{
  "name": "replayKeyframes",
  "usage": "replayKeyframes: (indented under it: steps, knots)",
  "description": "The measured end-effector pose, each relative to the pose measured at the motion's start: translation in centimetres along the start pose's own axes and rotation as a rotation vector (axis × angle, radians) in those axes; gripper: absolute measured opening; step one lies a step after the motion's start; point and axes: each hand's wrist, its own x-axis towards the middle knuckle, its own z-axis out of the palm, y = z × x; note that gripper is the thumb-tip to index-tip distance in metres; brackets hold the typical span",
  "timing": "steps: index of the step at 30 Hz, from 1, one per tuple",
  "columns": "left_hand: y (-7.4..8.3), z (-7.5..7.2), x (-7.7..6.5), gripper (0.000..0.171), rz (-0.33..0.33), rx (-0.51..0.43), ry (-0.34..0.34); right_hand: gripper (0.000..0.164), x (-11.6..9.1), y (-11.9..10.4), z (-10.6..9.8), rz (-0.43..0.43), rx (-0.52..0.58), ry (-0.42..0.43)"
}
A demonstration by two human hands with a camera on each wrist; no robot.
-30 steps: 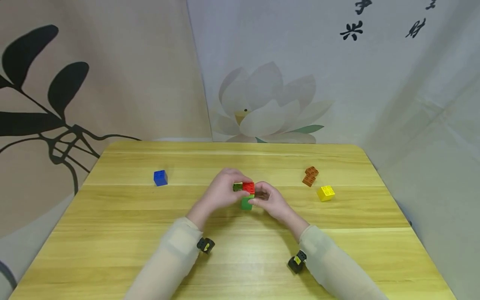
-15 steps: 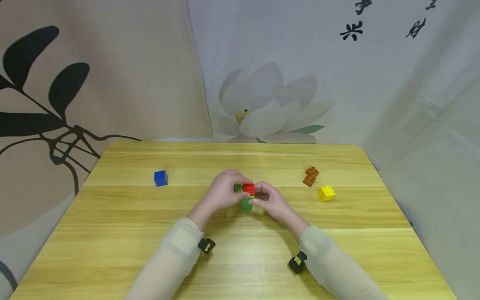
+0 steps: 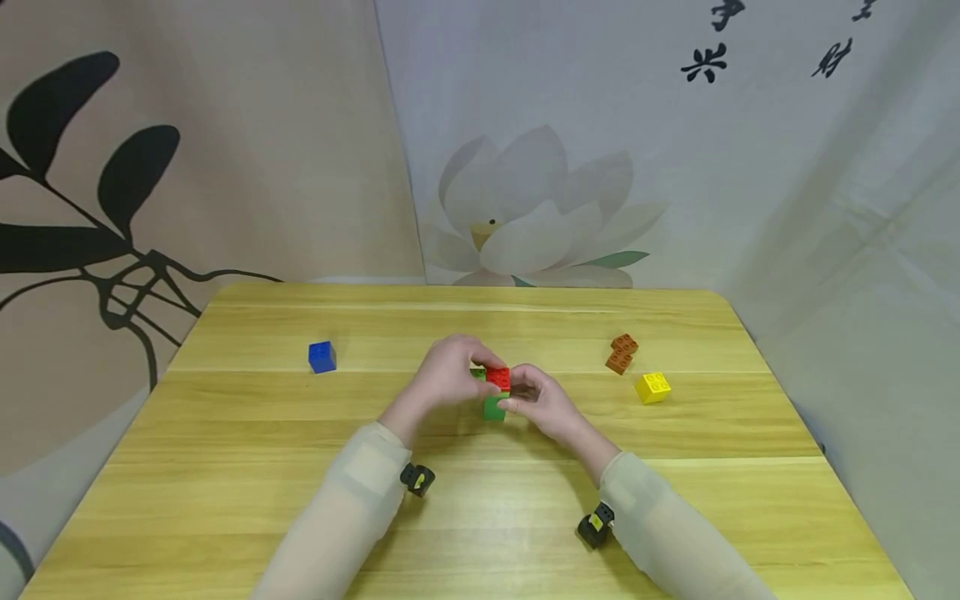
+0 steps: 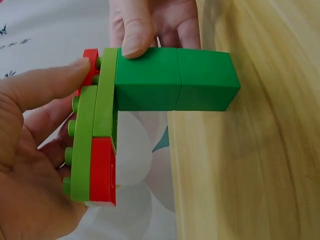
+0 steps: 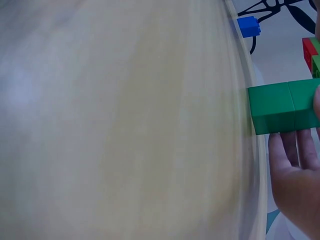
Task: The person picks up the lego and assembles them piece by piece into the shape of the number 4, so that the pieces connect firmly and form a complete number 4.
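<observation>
A small toy-brick build stands between both hands mid-table. Its column is two dark green bricks [image 4: 175,80], capped by a light green brick [image 4: 106,95]. A second light green brick [image 4: 82,150] sticks out sideways above that, with a red brick [image 4: 102,172] under its outer end. Another red brick [image 3: 498,379] tops the column. My left hand [image 3: 450,371] grips the build at this upper red brick, its thumb right at the brick's side. My right hand [image 3: 546,403] holds the column, with the thumb on the upper dark green brick; its other fingers are partly hidden behind.
On the wooden table [image 3: 480,517], a blue brick [image 3: 322,357] sits at the left. Two brown bricks [image 3: 621,353] and a yellow brick [image 3: 652,387] lie to the right. Behind the far edge hangs a printed cloth [image 3: 547,200].
My left hand and wrist have shifted slightly, now covering more of the light green studs in the head view. The right hand and the build stay in place.
</observation>
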Motion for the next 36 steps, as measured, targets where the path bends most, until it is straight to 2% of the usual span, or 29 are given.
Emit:
replayKeyframes:
  steps: [4, 10, 18, 25, 36]
  knots:
    - [-0.2, -0.2, 0.4, 0.024, -0.022, -0.069, -0.045, 0.032, 0.0, 0.1, -0.1, -0.006, -0.008, -0.006]
    - [-0.4, -0.4, 1.0, 0.021, -0.020, -0.082, -0.085, 0.031, 0.0, 0.3, -0.2, -0.022, -0.013, -0.012]
    - [-0.6, -0.4, 1.2, 0.019, -0.042, -0.098, -0.100, 0.030, 0.0, 0.1, -0.1, -0.019, -0.012, -0.011]
    - [-0.5, -0.5, 1.2, 0.018, -0.032, -0.100, -0.104, 0.030, 0.1, 0.1, -0.1, -0.022, -0.001, -0.011]
    - [-0.5, -0.4, 1.3, 0.018, -0.040, -0.157, -0.126, 0.031, 0.1, 0.4, -0.2, -0.020, -0.017, -0.014]
